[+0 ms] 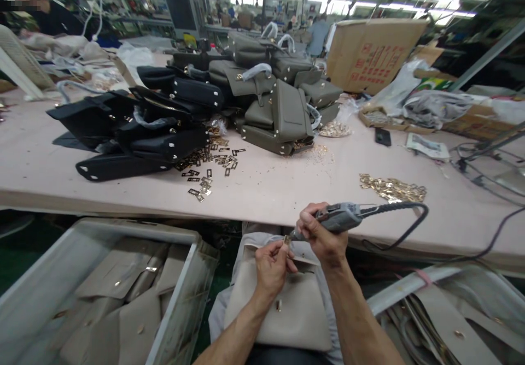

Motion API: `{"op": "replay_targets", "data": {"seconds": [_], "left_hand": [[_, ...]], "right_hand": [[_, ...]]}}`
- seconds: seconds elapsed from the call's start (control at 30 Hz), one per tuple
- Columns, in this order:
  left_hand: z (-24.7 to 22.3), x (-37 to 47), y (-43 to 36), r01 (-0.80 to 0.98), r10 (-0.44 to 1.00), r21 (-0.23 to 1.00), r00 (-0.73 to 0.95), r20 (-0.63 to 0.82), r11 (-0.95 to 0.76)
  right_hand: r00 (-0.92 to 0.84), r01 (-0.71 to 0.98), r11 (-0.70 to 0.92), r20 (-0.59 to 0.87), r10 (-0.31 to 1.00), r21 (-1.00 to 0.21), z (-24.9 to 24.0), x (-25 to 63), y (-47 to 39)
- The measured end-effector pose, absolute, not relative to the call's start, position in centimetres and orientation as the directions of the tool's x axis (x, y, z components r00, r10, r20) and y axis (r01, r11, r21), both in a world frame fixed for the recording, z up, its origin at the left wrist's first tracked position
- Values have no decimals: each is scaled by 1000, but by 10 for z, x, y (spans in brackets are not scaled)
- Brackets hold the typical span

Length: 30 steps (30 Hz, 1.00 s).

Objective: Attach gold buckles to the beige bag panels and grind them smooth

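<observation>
A beige handbag (295,318) lies across my lap, with a small gold clasp on its front. My right hand (324,236) is wrapped round a grey corded electric screwdriver (342,217), its tip pointing down and left. Against that tip, my left hand (273,264) pinches a small gold metal fitting (286,240) at the upper edge of the bag. Whether a screw sits between tip and fitting is too small to tell.
Black handbags (135,130) and olive handbags (283,113) are piled on the table (262,182). Loose metal plates (209,174) and gold fittings (391,188) lie near its front. Bins of beige bag pieces, a left bin (197,245) and a right bin (404,288), flank me. The screwdriver's cord (424,217) trails right.
</observation>
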<state>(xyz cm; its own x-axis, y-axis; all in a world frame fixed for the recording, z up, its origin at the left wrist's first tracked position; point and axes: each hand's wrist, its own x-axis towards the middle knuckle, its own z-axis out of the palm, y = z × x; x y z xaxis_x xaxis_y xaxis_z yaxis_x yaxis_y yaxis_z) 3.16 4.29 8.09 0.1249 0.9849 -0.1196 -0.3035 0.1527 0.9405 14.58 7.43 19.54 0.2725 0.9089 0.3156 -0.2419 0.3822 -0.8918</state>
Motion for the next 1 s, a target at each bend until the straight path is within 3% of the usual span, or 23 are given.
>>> {"op": "replay_targets", "data": {"seconds": [0.17, 0.4, 0.63, 1.0], "left_hand": [[80, 36, 43, -308, 988, 940, 90, -127, 149], [74, 35, 42, -292, 994, 951, 69, -89, 105], [72, 34, 43, -274, 994, 957, 72, -80, 97], [69, 34, 45, -275, 992, 956, 90, -85, 107]], "right_hand": [[508, -482, 473, 205, 837, -738, 219, 192, 121], [776, -580, 530, -222, 591, -618, 183, 248, 209], [848, -522, 565, -317, 424, -639, 153, 250, 241], [881, -462, 596, -263, 393, -657, 138, 248, 254]]}}
